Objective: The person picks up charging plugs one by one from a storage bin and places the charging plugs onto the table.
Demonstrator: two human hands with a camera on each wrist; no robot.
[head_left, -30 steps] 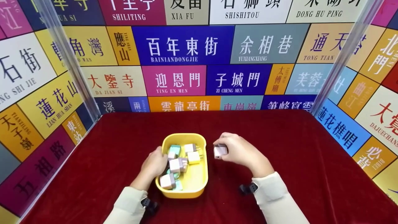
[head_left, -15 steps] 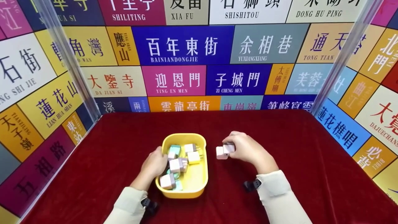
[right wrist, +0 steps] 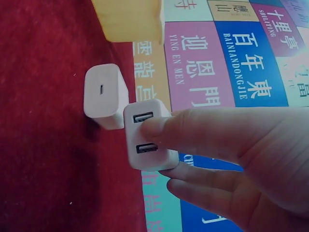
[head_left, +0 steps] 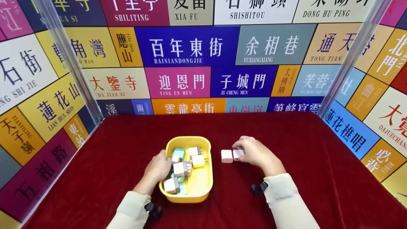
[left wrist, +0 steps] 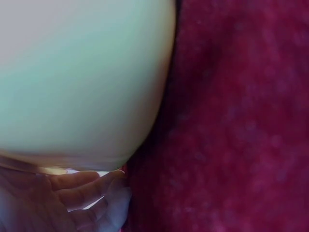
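Observation:
On the left, my left hand (head_left: 158,168) grips the left rim of a yellow plastic box (head_left: 198,186) holding several wall chargers. In the left wrist view the box's wall (left wrist: 87,92) fills the upper left, with my fingers (left wrist: 91,191) at its edge. My right hand (head_left: 256,156) pinches a white two-port USB charger (right wrist: 133,137) between thumb and fingers, close over the cloth. Just left of it a white charger (head_left: 227,156) with one small port rests on the cloth, its port face up in the right wrist view.
Inside the box lie white-and-grey chargers (head_left: 181,169), a yellow-sided one (head_left: 198,161) and a teal one (head_left: 178,154). Dark red cloth (head_left: 279,133) covers the table. Walls of colourful sign panels (head_left: 187,46) stand behind and at both sides.
My right hand has moved right with the two-port charger, from beside the box to beyond the white charger, which now shows fully. The left hand and the box have stayed put.

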